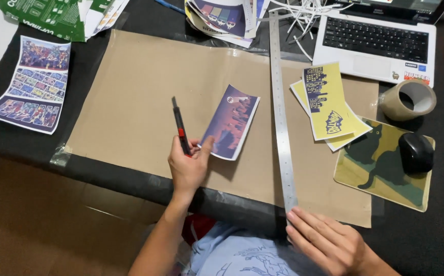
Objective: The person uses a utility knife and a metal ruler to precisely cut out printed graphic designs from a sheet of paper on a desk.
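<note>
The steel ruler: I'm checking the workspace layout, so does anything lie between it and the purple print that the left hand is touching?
Nothing visible does. Between the purple print and the steel ruler there is only bare cardboard. The left hand, holding the utility knife, touches the print's far side; the right hand rests on the ruler's near end.

Single head-worn view, looking steeply down over the person's lap onto the counter (7,148) from close range. Near edge at frame bottom with both forearms entering there; far edge, with laptop (380,43), runs along the top. No second view to overlap.
</note>
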